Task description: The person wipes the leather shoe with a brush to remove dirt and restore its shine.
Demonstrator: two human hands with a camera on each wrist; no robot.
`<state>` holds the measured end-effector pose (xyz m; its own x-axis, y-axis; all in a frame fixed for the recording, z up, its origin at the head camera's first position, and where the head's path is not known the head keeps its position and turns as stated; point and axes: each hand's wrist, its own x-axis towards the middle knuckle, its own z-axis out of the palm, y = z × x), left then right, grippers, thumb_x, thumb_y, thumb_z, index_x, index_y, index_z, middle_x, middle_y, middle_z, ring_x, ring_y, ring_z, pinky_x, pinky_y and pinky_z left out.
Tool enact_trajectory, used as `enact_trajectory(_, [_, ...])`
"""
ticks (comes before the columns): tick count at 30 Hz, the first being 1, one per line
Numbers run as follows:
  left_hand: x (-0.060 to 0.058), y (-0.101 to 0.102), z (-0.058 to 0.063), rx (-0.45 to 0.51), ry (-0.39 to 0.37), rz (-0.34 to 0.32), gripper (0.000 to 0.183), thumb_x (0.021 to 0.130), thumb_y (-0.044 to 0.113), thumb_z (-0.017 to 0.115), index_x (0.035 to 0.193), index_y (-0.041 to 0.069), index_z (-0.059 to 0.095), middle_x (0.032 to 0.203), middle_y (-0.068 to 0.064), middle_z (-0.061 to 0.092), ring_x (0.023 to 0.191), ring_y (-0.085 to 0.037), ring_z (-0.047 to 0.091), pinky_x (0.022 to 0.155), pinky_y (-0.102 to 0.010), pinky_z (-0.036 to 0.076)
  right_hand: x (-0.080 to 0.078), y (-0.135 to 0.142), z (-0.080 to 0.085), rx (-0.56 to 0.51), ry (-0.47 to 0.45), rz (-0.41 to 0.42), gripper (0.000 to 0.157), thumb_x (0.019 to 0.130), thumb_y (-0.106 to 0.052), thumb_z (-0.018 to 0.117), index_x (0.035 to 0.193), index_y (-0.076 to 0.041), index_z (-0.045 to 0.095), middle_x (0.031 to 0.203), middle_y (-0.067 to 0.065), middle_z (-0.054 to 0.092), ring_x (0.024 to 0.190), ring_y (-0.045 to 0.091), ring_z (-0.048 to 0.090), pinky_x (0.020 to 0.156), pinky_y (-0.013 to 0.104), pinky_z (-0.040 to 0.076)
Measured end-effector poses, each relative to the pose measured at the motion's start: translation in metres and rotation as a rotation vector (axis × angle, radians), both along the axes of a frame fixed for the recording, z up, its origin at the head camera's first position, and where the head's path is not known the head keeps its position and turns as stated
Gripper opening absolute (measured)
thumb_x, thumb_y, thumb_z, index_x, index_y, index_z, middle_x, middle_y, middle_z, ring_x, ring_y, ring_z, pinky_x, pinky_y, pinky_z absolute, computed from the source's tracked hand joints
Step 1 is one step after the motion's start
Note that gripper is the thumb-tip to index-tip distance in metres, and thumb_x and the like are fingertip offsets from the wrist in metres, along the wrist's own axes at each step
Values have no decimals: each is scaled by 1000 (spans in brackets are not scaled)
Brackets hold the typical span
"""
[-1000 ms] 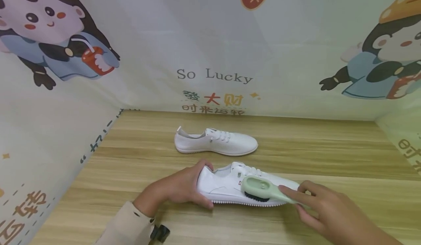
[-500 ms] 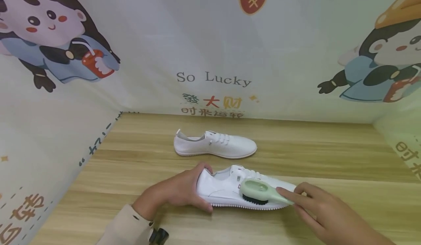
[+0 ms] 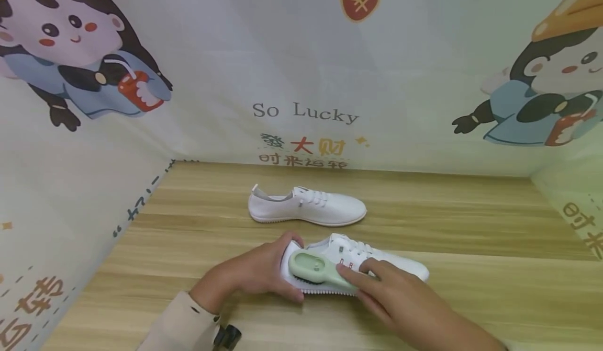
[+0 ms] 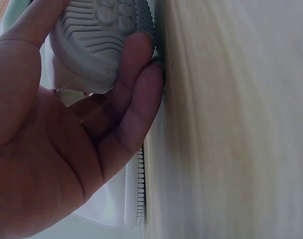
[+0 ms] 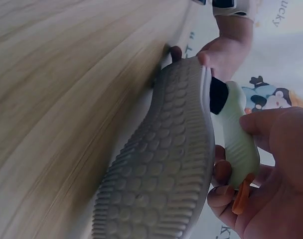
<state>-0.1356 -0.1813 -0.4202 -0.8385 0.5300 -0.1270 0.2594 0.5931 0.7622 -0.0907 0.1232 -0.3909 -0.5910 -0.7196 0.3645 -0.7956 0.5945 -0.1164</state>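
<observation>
My left hand grips the heel of a white lace-up shoe, thumb on the near side and fingers behind. The shoe is tilted, and its ridged sole faces the right wrist camera. In the left wrist view, fingers curl beneath the heel end of the sole. My right hand holds a pale green shoe brush by its handle. The brush's black bristles press against the shoe's side near the heel. An orange loop hangs from the handle's end.
A second white shoe rests behind on the wood-grain table, toe pointing right. Printed cloth with cartoon figures rises at the back and both sides. A black device sits at the left wrist.
My right hand has swept the brush leftward along the shoe's side, from the middle to the heel. The red letters on the side now show. My left hand keeps its grip.
</observation>
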Motion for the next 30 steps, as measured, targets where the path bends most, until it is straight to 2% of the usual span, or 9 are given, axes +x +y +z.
enact_trajectory(6, [-2,1,1,-12,12,-10,87,64,37,94,129,14,39,104,-1,61,90,-14,59,80,-28,49,1,6,0,-11,20,-42,56,88,-17,73,140,-32,58,104,-8,59,82,4,51,71,24,48])
enact_trajectory(10, [-3,1,3,-27,17,-5,88,64,37,94,128,13,39,100,-1,60,87,-14,59,79,-29,49,4,24,-2,-13,52,-62,57,87,-16,74,139,-30,59,104,-10,59,82,2,50,70,22,48])
enact_trajectory(13, [-2,1,3,-30,13,1,88,63,37,94,128,14,39,101,-2,59,89,-15,58,81,-30,48,7,39,-1,16,5,-76,56,88,-17,73,140,-28,58,104,-11,58,81,-2,48,67,21,46])
enact_trajectory(17, [-2,2,2,-36,18,6,89,63,39,94,129,15,38,102,-2,59,89,-15,57,82,-31,47,8,58,2,30,-15,-74,57,86,-16,76,139,-25,60,103,-12,57,79,-6,43,62,17,42])
enact_trajectory(22, [-4,2,3,-38,23,2,90,63,40,94,129,16,38,103,-2,59,89,-14,58,83,-32,47,8,75,4,10,31,-82,59,80,-14,80,136,-25,63,100,-13,56,76,-8,39,59,16,39])
enact_trajectory(27, [-3,1,2,-30,11,4,90,63,39,94,129,16,39,105,-2,59,90,-15,58,85,-32,47,10,89,8,-8,56,-106,50,86,-21,78,134,-24,64,101,-14,57,76,-8,40,59,14,38])
enact_trajectory(30, [-2,0,1,-23,7,6,89,63,39,94,129,15,39,106,-2,59,92,-15,57,86,-32,46,10,93,10,4,49,-145,52,85,-21,79,135,-25,64,101,-14,57,78,-7,40,59,15,39])
